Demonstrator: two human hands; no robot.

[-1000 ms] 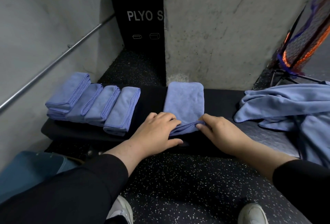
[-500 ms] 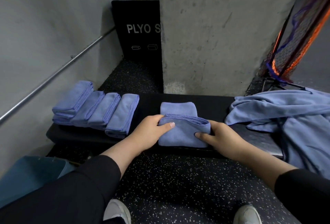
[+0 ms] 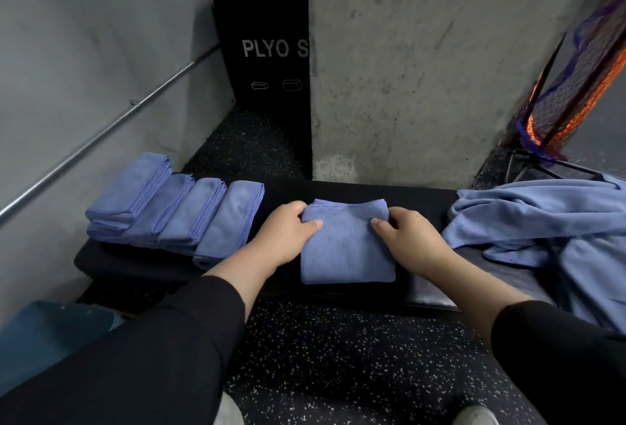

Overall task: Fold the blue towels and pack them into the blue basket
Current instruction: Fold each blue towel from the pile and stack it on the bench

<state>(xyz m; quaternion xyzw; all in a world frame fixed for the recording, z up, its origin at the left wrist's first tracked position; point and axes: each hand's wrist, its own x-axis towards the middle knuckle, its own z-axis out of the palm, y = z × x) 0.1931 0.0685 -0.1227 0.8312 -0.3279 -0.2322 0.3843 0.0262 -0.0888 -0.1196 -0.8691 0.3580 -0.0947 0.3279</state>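
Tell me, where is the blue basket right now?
In the head view the blue basket sits on the floor at the lower left, below the bench end holding the folded towels, partly hidden by the person's left sleeve.

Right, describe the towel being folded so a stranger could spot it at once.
Find the black bench in front of the concrete pillar. At its middle lies a folded blue towel, held by the left hand and right hand, apart from the row of four.

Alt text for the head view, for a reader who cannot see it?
Both hands, left and right, hold a folded blue towel on a black bench. Folded towels lie left, unfolded ones right.
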